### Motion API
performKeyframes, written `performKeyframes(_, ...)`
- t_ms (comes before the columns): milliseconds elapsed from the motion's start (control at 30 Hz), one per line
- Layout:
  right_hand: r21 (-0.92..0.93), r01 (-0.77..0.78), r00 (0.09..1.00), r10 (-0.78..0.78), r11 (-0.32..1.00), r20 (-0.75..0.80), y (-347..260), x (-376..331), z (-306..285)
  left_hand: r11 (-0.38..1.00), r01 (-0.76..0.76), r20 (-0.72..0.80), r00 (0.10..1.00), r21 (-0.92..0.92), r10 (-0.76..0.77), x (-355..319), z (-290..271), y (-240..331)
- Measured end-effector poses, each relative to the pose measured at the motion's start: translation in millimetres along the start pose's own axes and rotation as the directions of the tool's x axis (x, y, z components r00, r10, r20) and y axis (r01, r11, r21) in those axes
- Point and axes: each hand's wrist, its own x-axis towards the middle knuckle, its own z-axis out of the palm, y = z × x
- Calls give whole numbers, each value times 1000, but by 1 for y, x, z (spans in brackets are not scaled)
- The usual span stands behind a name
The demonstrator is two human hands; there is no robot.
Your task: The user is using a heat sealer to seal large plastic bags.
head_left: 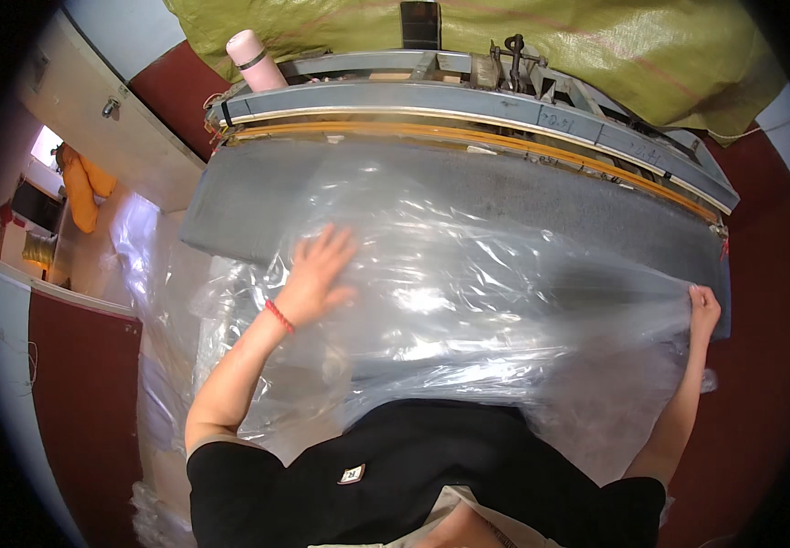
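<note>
We locate the clear plastic film (pixel 468 292) over the near and middle part of the desk (pixel 240 192), where it reaches from the left side across to the right edge. We note a thin, transparent, glossy material with many wrinkles and bright white reflections, strongest at its centre. Toward the right, its surface draws together into long folds that converge on a single gripped point. On the near side, the film bunches close to the wearer's body. Where it lies over the desk, we see the dark grey top through it; the far strip of that top is uncovered.

Beyond the desk, we identify a long grey metal beam (pixel 468 102) running left to right, with a narrow orange-yellow strip (pixel 468 139) along its near side.

We find the left hand (pixel 317 274) above the left part of the film, fingers spread and thumb apart, gripping nothing. It is blurred, and we cannot tell whether it touches the film. We find the right hand (pixel 705 306) at the right edge, pinching the film between thumb and bent fingers. On the left wrist we observe a red braided bracelet (pixel 278 317).
</note>
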Motion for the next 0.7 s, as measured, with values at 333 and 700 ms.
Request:
performKeyframes(333,-119,-17,995,5,993,-100,12,-8,-6,999,-24,-115,993,-42,19,56,2,-39)
performKeyframes(700,-14,-53,996,52,998,-78,37,-7,-11,1000,-10,-132,991,-13,8,43,-2,-20)
